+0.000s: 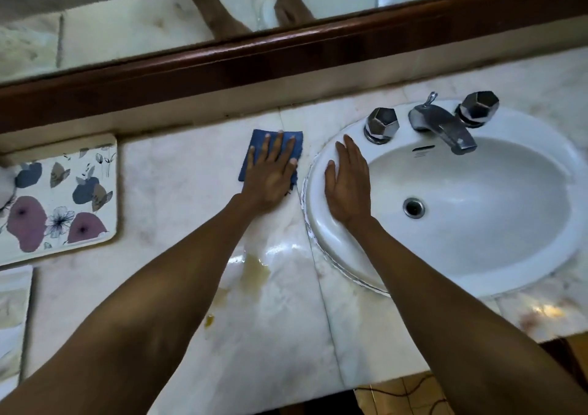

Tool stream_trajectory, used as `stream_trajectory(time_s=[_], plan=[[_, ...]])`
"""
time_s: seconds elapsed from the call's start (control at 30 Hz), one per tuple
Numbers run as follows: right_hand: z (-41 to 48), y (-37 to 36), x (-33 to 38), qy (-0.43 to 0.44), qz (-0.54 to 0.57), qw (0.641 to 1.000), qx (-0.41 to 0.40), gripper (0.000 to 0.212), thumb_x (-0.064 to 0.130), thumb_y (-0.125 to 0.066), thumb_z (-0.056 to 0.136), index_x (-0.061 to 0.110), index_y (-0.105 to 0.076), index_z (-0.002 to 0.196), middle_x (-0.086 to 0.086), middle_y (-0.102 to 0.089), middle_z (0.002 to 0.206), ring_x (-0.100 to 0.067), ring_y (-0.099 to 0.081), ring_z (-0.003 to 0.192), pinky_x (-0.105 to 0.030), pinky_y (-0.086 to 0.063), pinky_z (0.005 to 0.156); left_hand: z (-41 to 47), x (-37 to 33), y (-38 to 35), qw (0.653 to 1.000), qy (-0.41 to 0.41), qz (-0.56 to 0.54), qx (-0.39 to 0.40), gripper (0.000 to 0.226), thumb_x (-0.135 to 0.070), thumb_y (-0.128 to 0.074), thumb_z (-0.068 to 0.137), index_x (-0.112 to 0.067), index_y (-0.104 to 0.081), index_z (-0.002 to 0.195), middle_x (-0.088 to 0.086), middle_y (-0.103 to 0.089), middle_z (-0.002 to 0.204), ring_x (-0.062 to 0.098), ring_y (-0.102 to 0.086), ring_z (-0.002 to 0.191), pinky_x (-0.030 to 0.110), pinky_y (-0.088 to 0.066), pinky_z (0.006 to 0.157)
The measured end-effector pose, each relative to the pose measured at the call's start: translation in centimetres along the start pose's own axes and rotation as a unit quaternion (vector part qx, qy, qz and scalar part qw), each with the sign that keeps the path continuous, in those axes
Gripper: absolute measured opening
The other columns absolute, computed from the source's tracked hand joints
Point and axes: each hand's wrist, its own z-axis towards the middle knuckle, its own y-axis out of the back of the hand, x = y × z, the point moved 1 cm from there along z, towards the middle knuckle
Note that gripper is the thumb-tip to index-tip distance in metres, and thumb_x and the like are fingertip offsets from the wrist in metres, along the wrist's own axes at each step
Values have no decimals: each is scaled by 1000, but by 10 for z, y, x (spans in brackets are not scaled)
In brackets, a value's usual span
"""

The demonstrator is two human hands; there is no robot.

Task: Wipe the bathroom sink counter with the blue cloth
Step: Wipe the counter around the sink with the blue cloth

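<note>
A folded blue cloth (pixel 257 142) lies flat on the pale marble counter (pixel 178 192), just left of the sink. My left hand (pixel 270 173) presses down on it with fingers spread, covering most of the cloth. My right hand (pixel 346 182) rests flat, palm down, on the left rim of the white oval sink (pixel 477 249), holding nothing. A yellowish wet stain (pixel 254 274) and a shiny wet patch sit on the counter nearer to me, between my forearms.
A chrome faucet (pixel 442 126) with two faceted knobs (pixel 381 125) stands at the sink's back. A floral mat (pixel 60 195) lies at the left. A dark wooden mirror frame (pixel 286 55) runs along the back. The counter's front edge is at the lower right.
</note>
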Motion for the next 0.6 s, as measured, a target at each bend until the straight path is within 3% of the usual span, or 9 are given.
stream_trajectory(time_s=[0.17,0.33,0.43,0.6], plan=[[3,-4,-4,2,-5,1000,-30,44,21,-40,103,4,-47,142,-12,-40,155,-25,-36,143,-36,-25,120,-7,23,6,996,-91,20,14,55,-47,-14,108,-35,-1,160,-12,6,168,12,11,155,40,7,122],[8,-7,-8,4,-5,999,-46,42,25,-44,103,6,-50,139,-9,-43,153,-25,-39,140,-35,-26,117,60,11,15,999,-14,51,3,55,-43,-12,108,-30,1,161,-2,2,170,22,6,156,46,6,123],[11,-8,-9,3,-6,999,-47,41,25,-44,103,7,-50,139,-8,-43,153,-25,-39,140,-36,-27,116,85,-17,10,998,-10,52,14,57,-44,-9,108,-28,4,161,0,3,169,25,7,156,47,8,123],[11,-6,-6,-3,-24,999,-42,41,25,-44,103,7,-49,139,-9,-42,153,-26,-40,138,-38,-29,115,34,12,15,991,-117,52,29,55,-40,-13,109,-29,-1,161,-5,4,169,18,9,156,44,6,124]])
